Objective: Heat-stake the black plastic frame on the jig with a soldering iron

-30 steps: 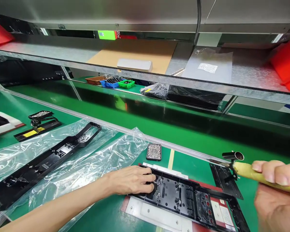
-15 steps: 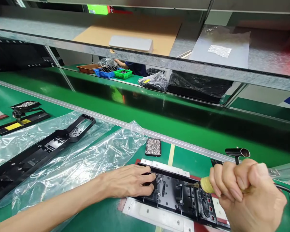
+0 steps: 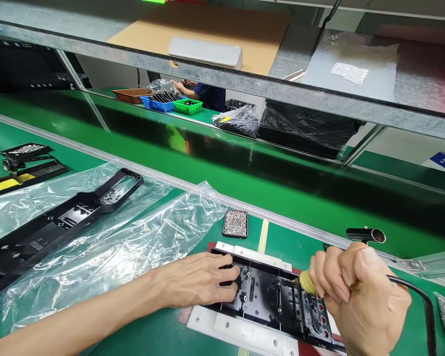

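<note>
While atop frame [image 3: 264, 302], left hand [image 3: 200, 284] flat, open; right hand [image 3: 359, 294] tight around soldering iron [image 3: 304, 282].

**Bench layout around the two hands.**
A frame part [image 3: 267, 296] is lying on a fixture plate [image 3: 241, 329] at the near edge. The left hand [image 3: 200, 284] is resting on the part's left end. The right hand [image 3: 356, 296], further right, is gripping a corded tool [image 3: 300, 283] whose tip is touching the part's middle. A small tray [image 3: 236, 223] is sitting just behind the plate. Plastic bags [image 3: 133, 242] are lying to the left, the farther one carrying a second frame [image 3: 59, 222]. A belt [image 3: 244, 168] is running behind them, with a shelf [image 3: 244, 79] overhead and bins [image 3: 187, 106] beyond.
</note>
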Demonstrator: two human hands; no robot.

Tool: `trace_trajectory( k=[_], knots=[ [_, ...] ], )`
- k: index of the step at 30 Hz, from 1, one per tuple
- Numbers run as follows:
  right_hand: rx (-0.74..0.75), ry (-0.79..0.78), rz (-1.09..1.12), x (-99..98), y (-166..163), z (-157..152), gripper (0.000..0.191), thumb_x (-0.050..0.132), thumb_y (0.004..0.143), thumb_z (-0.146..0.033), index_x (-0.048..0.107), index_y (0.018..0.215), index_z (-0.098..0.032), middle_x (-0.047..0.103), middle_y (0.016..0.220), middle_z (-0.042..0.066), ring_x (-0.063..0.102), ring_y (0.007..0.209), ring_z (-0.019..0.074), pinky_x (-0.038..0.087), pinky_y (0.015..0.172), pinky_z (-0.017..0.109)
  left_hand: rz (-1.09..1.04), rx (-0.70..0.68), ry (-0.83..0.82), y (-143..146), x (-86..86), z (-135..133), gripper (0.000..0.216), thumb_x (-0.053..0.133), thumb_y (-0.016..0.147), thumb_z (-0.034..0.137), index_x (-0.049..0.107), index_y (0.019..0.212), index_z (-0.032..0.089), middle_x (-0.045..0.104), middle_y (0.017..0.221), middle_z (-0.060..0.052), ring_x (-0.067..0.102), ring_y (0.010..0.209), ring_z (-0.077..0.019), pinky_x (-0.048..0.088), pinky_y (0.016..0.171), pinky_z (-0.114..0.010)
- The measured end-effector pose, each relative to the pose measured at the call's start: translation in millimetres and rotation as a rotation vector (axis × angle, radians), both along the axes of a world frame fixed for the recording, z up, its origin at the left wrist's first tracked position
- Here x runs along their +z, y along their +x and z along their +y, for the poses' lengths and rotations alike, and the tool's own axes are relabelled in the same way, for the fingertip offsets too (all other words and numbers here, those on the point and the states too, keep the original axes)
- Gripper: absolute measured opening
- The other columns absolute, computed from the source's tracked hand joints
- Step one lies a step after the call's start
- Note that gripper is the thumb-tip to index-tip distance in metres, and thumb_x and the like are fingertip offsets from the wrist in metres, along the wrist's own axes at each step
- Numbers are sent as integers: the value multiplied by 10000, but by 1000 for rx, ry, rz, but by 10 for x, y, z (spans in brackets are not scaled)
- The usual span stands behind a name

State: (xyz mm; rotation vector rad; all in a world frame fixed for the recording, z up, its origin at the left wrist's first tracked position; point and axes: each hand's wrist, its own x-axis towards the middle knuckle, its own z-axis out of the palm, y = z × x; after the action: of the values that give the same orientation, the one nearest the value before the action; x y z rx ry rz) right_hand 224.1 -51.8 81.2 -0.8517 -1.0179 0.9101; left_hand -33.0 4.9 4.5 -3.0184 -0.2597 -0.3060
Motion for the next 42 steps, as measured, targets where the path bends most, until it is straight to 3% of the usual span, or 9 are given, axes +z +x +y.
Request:
trace_trajectory(
  k=[16,24,35,42],
  knots=[
    [13,14,-68,-74,-58,38,460,511,1014,-365,389,604,-197,336,467,-39,335,422,109,329,407,247,-47,30,-15,-2,-49,-49,94,555,1020,109,629,1034,164,628,1076,-70,533,871,-186,373,582,-321],
    [-38,-50,-65,-36,-167,116,486,579,965,-402,371,573,-206,311,448,-48,298,394,109,280,366,236,-77,47,-30,1,-65,-63,87,559,1022,113,632,1011,159,634,1063,-74,531,864,-186,362,576,-319],
    [-131,-136,-32,-1,-192,112,457,613,877,-335,342,532,-206,297,422,-49,284,370,106,275,350,241,-67,67,-8,3,-56,-71,120,536,1032,118,639,1019,178,647,1080,-63,571,900,-187,383,595,-308],
    [-75,-132,-18,-2,-181,98,396,555,863,-250,348,528,-205,304,407,-47,281,358,105,278,340,235,-80,62,-21,3,-64,-67,92,565,1012,99,626,999,167,650,1065,-68,563,883,-187,401,596,-304]
  ],
)
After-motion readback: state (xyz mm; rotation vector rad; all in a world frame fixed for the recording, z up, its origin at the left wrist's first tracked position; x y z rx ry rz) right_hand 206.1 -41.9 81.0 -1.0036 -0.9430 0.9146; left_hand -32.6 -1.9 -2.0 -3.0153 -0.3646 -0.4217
